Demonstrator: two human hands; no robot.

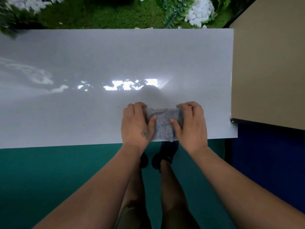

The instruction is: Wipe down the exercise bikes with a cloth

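Observation:
A small grey cloth (163,123) lies folded on a glossy white ledge (82,104), near the ledge's front edge. My left hand (137,124) grips the cloth's left side, fingers curled over its far edge and thumb on top. My right hand (191,123) grips the right side the same way. The cloth is stretched between both hands. No exercise bike is in view.
Beyond the ledge lie green grass (107,15), ferns (176,9) and white pebbles (198,12). A beige wall (267,71) rises at the right, with a dark blue panel (264,154) below it. My legs and black shoes (165,154) stand on teal floor (49,171).

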